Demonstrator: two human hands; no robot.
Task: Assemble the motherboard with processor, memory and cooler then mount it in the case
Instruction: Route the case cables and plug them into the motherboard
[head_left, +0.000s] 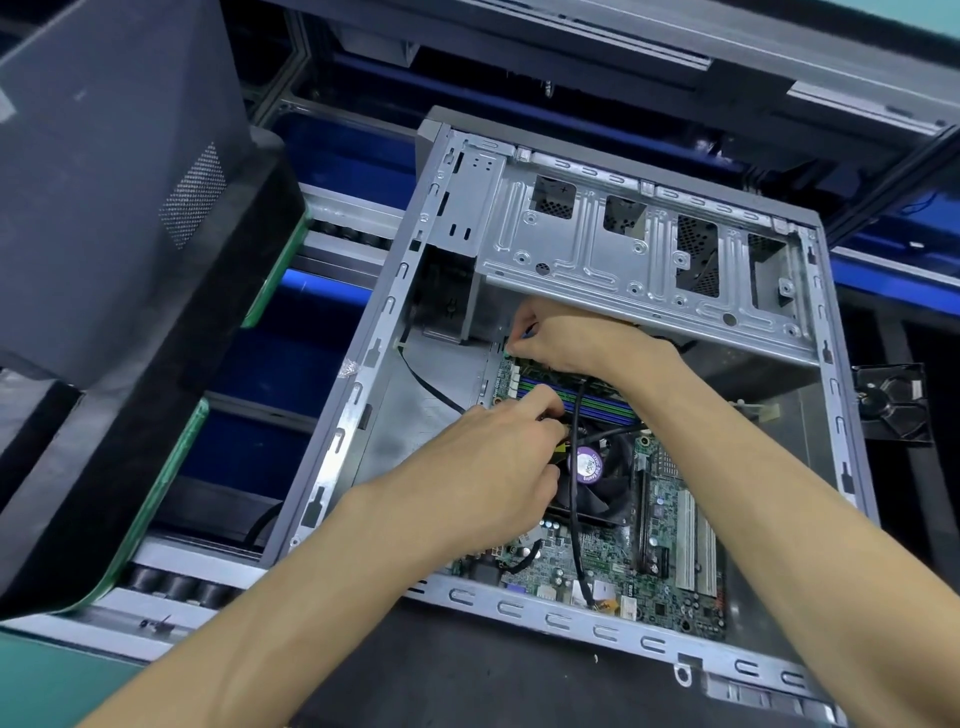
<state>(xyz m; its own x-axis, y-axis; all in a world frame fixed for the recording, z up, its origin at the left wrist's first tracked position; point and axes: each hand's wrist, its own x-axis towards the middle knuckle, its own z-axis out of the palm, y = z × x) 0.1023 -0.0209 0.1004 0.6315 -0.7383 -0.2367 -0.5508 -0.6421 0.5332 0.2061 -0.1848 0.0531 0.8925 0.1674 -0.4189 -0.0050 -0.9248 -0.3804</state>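
Note:
The grey case lies open on its side with the green motherboard inside. A black cooler fan with a purple label sits on the board. Beyond it run blue and green memory slots. A green memory stick stands at the far slot. My right hand pinches that stick's left end under the drive cage. My left hand rests by the fan, fingers curled at the slots' near edge beside a black cable. What those fingers hold is hidden.
The metal drive cage overhangs the far part of the case. A dark side panel leans at the left over a roller conveyor. A loose black fan lies right of the case. White expansion slots stand near my right forearm.

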